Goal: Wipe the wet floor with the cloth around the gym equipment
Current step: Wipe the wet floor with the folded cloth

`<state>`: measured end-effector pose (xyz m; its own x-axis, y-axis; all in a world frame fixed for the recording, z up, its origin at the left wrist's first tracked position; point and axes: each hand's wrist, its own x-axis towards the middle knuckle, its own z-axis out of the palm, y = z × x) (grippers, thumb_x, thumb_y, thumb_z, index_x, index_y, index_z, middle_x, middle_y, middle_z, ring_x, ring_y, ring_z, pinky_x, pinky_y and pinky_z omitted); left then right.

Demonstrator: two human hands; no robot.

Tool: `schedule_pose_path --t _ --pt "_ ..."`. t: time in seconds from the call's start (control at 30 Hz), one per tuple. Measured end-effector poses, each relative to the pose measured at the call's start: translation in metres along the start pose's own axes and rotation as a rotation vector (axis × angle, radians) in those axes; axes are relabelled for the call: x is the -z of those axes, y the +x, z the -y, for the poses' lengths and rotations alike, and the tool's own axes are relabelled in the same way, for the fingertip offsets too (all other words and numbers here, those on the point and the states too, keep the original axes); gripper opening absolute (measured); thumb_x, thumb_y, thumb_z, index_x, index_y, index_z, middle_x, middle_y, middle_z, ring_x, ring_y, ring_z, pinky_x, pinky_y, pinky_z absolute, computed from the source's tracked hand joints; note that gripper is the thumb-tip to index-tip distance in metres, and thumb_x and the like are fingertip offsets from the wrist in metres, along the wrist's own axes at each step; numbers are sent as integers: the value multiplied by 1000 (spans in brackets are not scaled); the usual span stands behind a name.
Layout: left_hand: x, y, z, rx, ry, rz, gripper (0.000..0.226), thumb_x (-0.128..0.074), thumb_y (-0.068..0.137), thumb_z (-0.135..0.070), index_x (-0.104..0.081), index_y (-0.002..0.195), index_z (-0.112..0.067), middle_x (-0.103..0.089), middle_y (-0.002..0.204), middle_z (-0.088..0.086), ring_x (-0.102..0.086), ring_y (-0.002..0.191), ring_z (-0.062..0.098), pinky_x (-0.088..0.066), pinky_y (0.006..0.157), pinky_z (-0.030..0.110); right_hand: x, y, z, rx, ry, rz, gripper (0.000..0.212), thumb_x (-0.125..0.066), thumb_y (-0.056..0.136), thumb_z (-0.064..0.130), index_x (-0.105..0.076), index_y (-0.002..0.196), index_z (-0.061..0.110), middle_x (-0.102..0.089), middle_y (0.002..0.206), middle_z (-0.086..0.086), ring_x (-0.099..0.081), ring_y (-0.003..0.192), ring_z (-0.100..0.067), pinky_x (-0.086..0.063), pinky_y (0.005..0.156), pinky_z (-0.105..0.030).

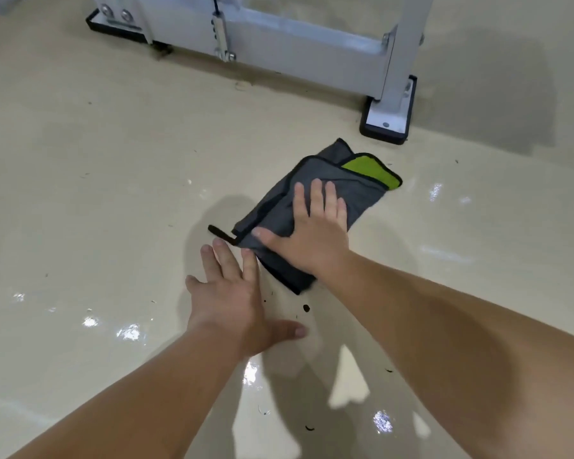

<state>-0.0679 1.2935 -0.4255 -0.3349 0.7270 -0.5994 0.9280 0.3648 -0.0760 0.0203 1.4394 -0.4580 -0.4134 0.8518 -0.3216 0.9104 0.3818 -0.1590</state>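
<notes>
Glints of light sit on the glossy cream floor (80, 180) at the left, where thin bits of debris lie scattered. Right of them the left hand (227, 293) lies flat and low over the floor, fingers straight and spread, thumb out to the side, holding nothing; its fingertips reach the near left edge of the cloth (348, 190). A black loop tag (221, 234) sticks out from that corner. The cloth is grey with black trim, folded and flat on the floor, a lime-green face (368, 170) showing at its far right corner. The right hand (309, 233) presses on it, palm down, fingers straight and slightly apart. Dark specks (306, 308) dot the floor just beside the cloth's near corner. Beyond stands the grey metal frame of the gym equipment (295, 44), its right black-padded foot (386, 129) near the cloth.
</notes>
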Motion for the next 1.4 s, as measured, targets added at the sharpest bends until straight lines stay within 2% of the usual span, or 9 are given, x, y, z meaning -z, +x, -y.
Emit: schedule_pose_path --t 0.27,0.4,0.53,0.63,0.73,0.8,0.93,1.27,1.4 --pt "0 -16 -6 16 -70 -123 159 -45 55 -106 15 161 -4 17 168 29 12 159 42 -16 125 58 2 -39 -30 210 -21 50 113 -25 76 95 9 162 30 19 170 -1 26 154 -23 10 126 -46" --pt "-13 -32 -23 -238 -64 -394 136 -66 71 -76 2 163 -2 4 169 30 1 159 44 -16 126 61 -16 -80 -47 389 -88 -13 111 -20 75 90 -3 164 26 4 172 -5 15 156 -25 5 126 -47" --pt "4 -32 -50 -533 -18 -183 105 -25 82 -63 23 162 -13 17 173 9 15 160 25 5 130 39 -4 -88 -83 326 370 -59 79 -58 90 40 -29 160 16 -16 170 -1 -7 157 -14 -14 128 -38" --pt "11 -15 -69 -487 -128 -273 73 -23 101 -47 -15 166 -14 -18 172 -1 -17 159 17 -11 125 25 9 -88 -125 28 376 -229 63 -56 97 33 -38 156 22 -24 168 3 -17 155 -10 -31 121 -37" --pt "20 0 -84 -491 66 -465 42 -32 105 -34 -59 135 -22 -61 131 -1 -55 107 21 -52 91 32 27 -79 -161 -139 125 -107 86 -58 84 68 -27 155 30 -16 168 -2 -11 155 -24 -37 115 -45" --pt "29 16 -90 -464 114 -420 45 -48 103 -42 -50 144 -24 -53 141 7 -51 120 27 -50 91 36 40 -70 -175 -274 68 24 113 -57 64 89 -18 155 35 -8 169 -5 -6 154 -34 -36 114 -52" --pt "41 44 -107 -377 137 -133 84 -32 104 -63 11 164 -23 18 172 18 12 157 48 -9 129 56 50 -65 -188 -308 45 216 139 -65 47 93 0 158 41 8 170 3 3 156 -36 -37 111 -55" --pt "108 141 -182 -193 65 -117 74 -20 108 -58 17 164 -27 24 171 12 15 157 47 -7 127 62 44 -69 -197 -280 162 147 141 -78 45 84 3 156 52 14 169 16 12 157 -23 -37 113 -48" --pt "85 120 -218 -462 150 -222 66 -18 110 -49 12 165 -29 19 174 6 17 159 38 1 128 58 48 -68 -195 -283 192 148 141 -82 50 78 0 160 43 13 170 9 13 157 -26 -21 124 -46"
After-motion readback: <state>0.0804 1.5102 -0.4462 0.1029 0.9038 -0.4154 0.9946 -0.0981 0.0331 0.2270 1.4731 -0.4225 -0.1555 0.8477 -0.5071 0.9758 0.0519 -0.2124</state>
